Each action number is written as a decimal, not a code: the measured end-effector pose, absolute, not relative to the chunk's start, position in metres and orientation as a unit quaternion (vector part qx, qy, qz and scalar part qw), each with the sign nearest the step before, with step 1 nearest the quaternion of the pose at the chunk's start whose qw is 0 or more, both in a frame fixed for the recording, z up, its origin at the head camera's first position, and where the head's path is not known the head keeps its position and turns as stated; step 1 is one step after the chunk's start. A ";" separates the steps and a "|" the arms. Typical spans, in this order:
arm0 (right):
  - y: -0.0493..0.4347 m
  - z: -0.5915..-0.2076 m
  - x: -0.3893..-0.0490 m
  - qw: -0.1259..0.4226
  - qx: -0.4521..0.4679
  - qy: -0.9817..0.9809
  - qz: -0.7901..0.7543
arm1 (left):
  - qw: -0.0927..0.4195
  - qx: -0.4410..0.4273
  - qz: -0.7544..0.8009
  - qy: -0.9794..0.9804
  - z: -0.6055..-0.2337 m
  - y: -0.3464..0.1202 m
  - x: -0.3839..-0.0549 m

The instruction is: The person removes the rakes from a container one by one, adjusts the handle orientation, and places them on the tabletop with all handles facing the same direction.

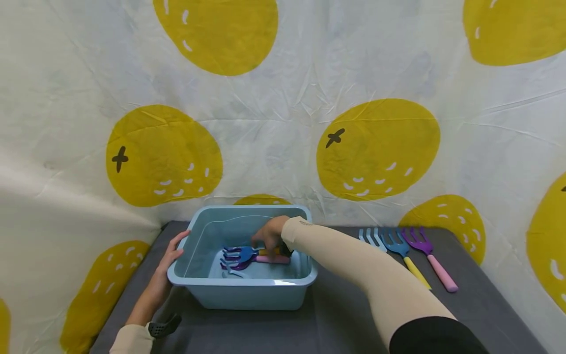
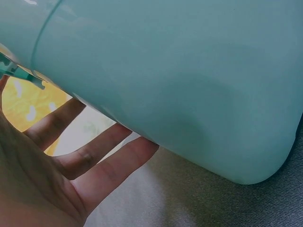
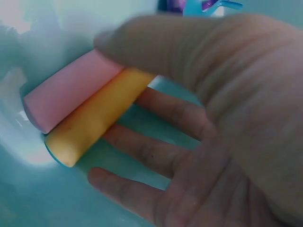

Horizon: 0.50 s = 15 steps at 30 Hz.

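black upper sleeve, right arm: nearest item, cut off by the lower edge; cream sleeve runs from it over the rim of the basin.

right hand: inside the basin, fingers fairly straight and spread along one side of two handles, thumb across the other; whether it presses firmly, cannot tell.

left hand: at the basin's left side, fingers extended, tips against the outer wall.

basin contents: yellow-handled fork, blue head, and pink-handled fork, purple head, handles side by side; pale blue fork nearer the front wall.

table, right side: second pale blue fork, second yellow-handled fork, second pink-handled fork, in a row.

risks, judged: both handles could come up together, being adjacent and straddled; overlapping tines could snag and drag a neighbour; the forearm, low beside the row, could nudge the pale blue one; the basin could shift if the left fingers slacken.

obscured: handle of the table's pale blue fork, behind the sleeve; right thumb blurred; left thumb unclear; exact count in the heap uncertain.
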State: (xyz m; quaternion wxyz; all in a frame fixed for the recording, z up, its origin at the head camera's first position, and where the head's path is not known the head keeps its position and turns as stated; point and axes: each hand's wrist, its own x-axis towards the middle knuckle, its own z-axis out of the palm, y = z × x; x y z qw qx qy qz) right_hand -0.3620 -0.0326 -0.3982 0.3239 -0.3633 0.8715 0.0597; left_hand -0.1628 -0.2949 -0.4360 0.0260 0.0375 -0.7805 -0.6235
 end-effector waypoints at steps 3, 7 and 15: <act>-0.034 -0.401 -0.362 0.316 -0.375 0.868 0.073 | 0.026 0.037 -0.626 -0.779 -0.435 -0.295 -0.163; -0.036 -0.404 -0.362 0.311 -0.384 0.865 0.082 | 0.024 0.035 -0.626 -0.779 -0.434 -0.296 -0.164; -0.036 -0.407 -0.362 0.334 -0.373 0.863 0.064 | 0.018 0.041 -0.629 -0.776 -0.432 -0.298 -0.166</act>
